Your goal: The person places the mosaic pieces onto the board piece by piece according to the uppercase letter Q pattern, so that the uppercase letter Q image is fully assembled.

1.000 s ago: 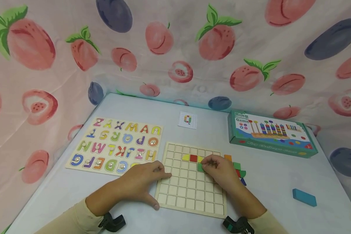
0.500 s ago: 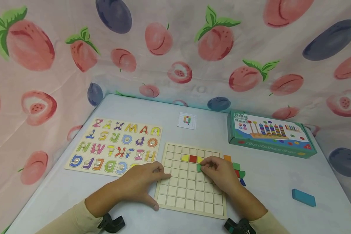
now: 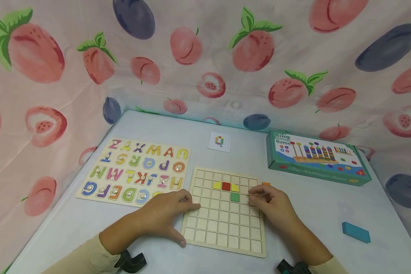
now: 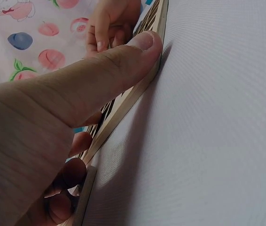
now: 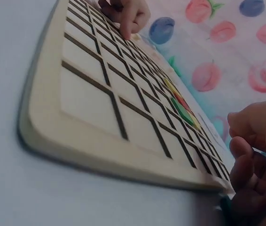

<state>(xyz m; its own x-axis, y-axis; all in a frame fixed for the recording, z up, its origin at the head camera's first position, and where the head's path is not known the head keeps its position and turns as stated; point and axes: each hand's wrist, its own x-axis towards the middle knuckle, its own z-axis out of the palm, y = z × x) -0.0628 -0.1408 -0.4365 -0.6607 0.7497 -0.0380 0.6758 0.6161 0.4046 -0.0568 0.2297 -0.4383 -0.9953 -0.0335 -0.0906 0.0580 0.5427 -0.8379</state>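
A wooden grid board [image 3: 223,224] lies on the white table. A red square [image 3: 226,186] sits in it between two yellow pieces, the left one [image 3: 217,185] and the right one [image 3: 235,188]. Just below the right yellow piece sits a green square [image 3: 234,197]. My left hand [image 3: 161,211] rests at the board's left edge; its thumb [image 4: 123,59] and index finger touch the frame. Over the board's right side is my right hand [image 3: 275,207], fingers loosely bent, with nothing seen between them. It hides most loose pieces beyond that edge; part of an orange piece [image 3: 266,184] shows.
An alphabet board [image 3: 82,193] with knobbed letters lies to the left, partly behind my left hand. A small pattern card [image 3: 219,141] is farther back. A green game box [image 3: 318,158] stands at the back right, and a teal block [image 3: 356,232] lies at the right.
My right hand has let go of the green square and moved right, uncovering that square and the right yellow piece. The loose pieces are now mostly hidden. My left hand stays still.
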